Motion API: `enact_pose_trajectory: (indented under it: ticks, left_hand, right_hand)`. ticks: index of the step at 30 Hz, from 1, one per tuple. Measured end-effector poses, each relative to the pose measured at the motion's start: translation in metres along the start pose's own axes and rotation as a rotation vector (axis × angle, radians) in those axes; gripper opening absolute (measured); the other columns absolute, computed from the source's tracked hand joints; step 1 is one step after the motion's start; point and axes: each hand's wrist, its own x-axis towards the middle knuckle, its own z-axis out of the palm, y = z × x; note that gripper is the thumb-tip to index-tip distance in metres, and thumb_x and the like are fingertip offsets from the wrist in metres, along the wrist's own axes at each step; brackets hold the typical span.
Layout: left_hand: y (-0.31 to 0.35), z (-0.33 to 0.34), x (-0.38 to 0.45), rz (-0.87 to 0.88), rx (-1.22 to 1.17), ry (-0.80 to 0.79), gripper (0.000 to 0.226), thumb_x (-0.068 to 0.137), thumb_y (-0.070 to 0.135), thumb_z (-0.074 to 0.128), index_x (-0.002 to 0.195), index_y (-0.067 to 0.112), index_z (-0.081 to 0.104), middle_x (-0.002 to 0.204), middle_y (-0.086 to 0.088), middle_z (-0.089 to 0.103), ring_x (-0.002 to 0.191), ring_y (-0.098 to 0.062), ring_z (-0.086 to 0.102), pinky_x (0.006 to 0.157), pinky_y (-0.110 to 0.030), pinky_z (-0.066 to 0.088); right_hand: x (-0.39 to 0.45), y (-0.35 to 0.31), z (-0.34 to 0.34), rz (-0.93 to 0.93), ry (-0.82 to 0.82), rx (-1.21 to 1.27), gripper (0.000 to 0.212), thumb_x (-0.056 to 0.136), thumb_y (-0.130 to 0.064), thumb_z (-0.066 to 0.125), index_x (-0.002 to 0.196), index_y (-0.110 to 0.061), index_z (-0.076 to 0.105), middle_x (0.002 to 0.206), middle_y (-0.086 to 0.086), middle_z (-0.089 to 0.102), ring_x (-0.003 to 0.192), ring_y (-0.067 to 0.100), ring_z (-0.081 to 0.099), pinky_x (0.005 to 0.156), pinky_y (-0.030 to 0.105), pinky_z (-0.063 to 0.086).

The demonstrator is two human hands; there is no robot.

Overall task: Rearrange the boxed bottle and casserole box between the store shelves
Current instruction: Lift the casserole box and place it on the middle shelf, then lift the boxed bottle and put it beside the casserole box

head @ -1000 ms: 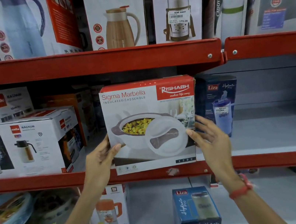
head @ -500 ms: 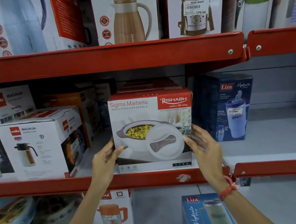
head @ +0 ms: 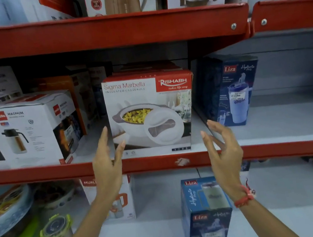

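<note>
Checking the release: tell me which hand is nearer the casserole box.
Left. The left hand is at the casserole box's lower left corner, fingertips at its edge; the right hand is open, clear of its lower right corner.

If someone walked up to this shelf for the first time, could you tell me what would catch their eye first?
Probably the white and red casserole box, standing upright at the front of the middle shelf, between the white flask boxes and a dark blue bottle box. The left hand and right hand hover open on either side of it, not gripping. Another blue bottle box stands on the shelf below.
</note>
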Motion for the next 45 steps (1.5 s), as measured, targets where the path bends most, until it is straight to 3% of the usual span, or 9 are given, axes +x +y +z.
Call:
enact_pose_trajectory:
  ticks: [5, 10, 13, 16, 19, 28, 33, 37, 45]
  left_hand:
    - [-0.003, 0.023, -0.066, 0.045, -0.108, -0.044, 0.051, 0.090, 0.029, 0.057, 0.138, 0.016, 0.045, 0.139, -0.001, 0.051, 0.129, -0.009, 0.049, 0.106, -0.032, 0.045]
    - [-0.042, 0.056, -0.143, -0.303, -0.152, -0.414, 0.070, 0.076, 0.040, 0.066, 0.139, 0.031, 0.036, 0.144, 0.005, 0.042, 0.134, -0.014, 0.043, 0.106, -0.038, 0.044]
    - [-0.060, 0.083, -0.171, -0.539, -0.089, -0.714, 0.096, 0.077, 0.033, 0.075, 0.150, 0.024, 0.013, 0.160, -0.005, 0.019, 0.145, -0.027, 0.026, 0.112, -0.044, 0.036]
    - [-0.065, 0.104, -0.181, -0.620, 0.014, -0.881, 0.091, 0.088, 0.022, 0.066, 0.152, 0.013, 0.003, 0.160, -0.013, 0.022, 0.144, -0.034, 0.030, 0.116, -0.044, 0.032]
    - [-0.055, 0.107, -0.180, -0.582, -0.003, -0.831, 0.058, 0.095, 0.014, 0.056, 0.146, 0.008, 0.030, 0.146, -0.015, 0.047, 0.133, -0.036, 0.047, 0.108, -0.052, 0.042]
    - [-0.001, 0.043, -0.178, -0.435, -0.033, -0.695, 0.052, 0.089, 0.030, 0.059, 0.140, 0.027, 0.045, 0.116, 0.010, 0.065, 0.110, -0.015, 0.063, 0.092, -0.038, 0.056]
    - [0.044, 0.013, -0.160, -0.316, -0.071, -0.655, 0.060, 0.081, 0.052, 0.053, 0.139, 0.039, 0.045, 0.117, 0.017, 0.068, 0.110, -0.005, 0.064, 0.090, -0.038, 0.058]
    - [0.084, 0.004, -0.138, -0.251, -0.190, -0.587, 0.063, 0.075, 0.060, 0.053, 0.136, 0.043, 0.047, 0.106, 0.027, 0.072, 0.103, 0.005, 0.066, 0.083, -0.033, 0.061]
    - [0.160, -0.002, -0.086, -0.140, -0.349, -0.501, 0.047, 0.069, 0.055, 0.054, 0.114, 0.044, 0.059, 0.084, 0.032, 0.074, 0.084, 0.007, 0.071, 0.056, -0.018, 0.059]
  right_hand:
    - [-0.050, 0.025, -0.042, -0.083, -0.101, -0.161, 0.028, 0.094, -0.028, 0.061, 0.118, -0.012, 0.063, 0.118, -0.007, 0.056, 0.112, 0.017, 0.060, 0.096, 0.040, 0.052]
    - [-0.114, 0.077, -0.088, 0.183, -0.396, -0.203, 0.084, 0.074, -0.063, 0.070, 0.140, -0.023, 0.038, 0.138, -0.005, 0.037, 0.130, 0.002, 0.038, 0.110, 0.017, 0.034]
    - [-0.144, 0.109, -0.100, 0.534, -0.627, -0.161, 0.120, 0.064, -0.046, 0.084, 0.154, -0.019, 0.009, 0.157, -0.001, 0.021, 0.140, 0.016, 0.032, 0.113, 0.035, 0.035]
    - [-0.160, 0.124, -0.095, 0.735, -0.716, -0.063, 0.092, 0.078, -0.020, 0.080, 0.149, -0.027, 0.021, 0.146, -0.002, 0.046, 0.137, 0.027, 0.043, 0.099, 0.027, 0.050]
    - [-0.162, 0.122, -0.090, 0.747, -0.657, -0.058, 0.059, 0.087, -0.014, 0.071, 0.130, -0.035, 0.037, 0.116, -0.012, 0.064, 0.113, 0.027, 0.064, 0.067, 0.004, 0.051]
    - [-0.130, 0.036, -0.113, 0.608, -0.738, -0.095, 0.073, 0.080, -0.046, 0.067, 0.146, -0.031, 0.039, 0.124, -0.010, 0.066, 0.110, 0.013, 0.065, 0.077, 0.014, 0.057]
    - [-0.099, -0.025, -0.122, 0.474, -0.718, -0.059, 0.073, 0.073, -0.058, 0.065, 0.140, -0.040, 0.045, 0.110, -0.045, 0.063, 0.095, -0.008, 0.070, 0.073, 0.012, 0.057]
    - [-0.061, -0.063, -0.126, 0.413, -0.639, 0.056, 0.060, 0.077, -0.041, 0.072, 0.135, -0.034, 0.056, 0.123, -0.025, 0.067, 0.098, 0.004, 0.073, 0.081, 0.032, 0.062]
    - [0.011, -0.124, -0.138, 0.304, -0.570, 0.144, 0.063, 0.070, -0.046, 0.073, 0.132, -0.043, 0.057, 0.099, -0.015, 0.079, 0.089, 0.006, 0.075, 0.063, 0.023, 0.061]
